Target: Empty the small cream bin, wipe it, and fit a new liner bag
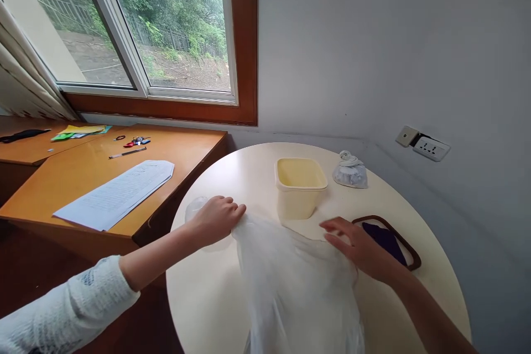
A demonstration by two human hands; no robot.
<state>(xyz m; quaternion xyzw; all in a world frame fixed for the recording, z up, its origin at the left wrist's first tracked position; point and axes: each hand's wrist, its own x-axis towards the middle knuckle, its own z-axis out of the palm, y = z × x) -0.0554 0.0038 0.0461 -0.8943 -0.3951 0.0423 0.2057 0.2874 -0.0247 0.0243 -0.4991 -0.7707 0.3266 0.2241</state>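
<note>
A translucent white plastic bag [298, 287] hangs spread out over the near part of the round table. My left hand [218, 218] is closed on the bag's upper left corner. By the bag's upper right edge is my right hand [348, 243], its fingers and thumb apart; whether it touches the plastic I cannot tell. Just beyond the bag stands a pale yellow square tub [296, 202], its top uncovered. Partly hidden behind my left hand is a clear, rounded plastic item [194, 207].
A tied bag with white contents [352, 174] sits at the back right of the round table [249, 163]. A brown-rimmed tray [416, 260] with dark cloth [384, 240] lies beside my right hand. Papers [120, 191], a pen [128, 153] and keys [139, 141] rest on the wooden desk.
</note>
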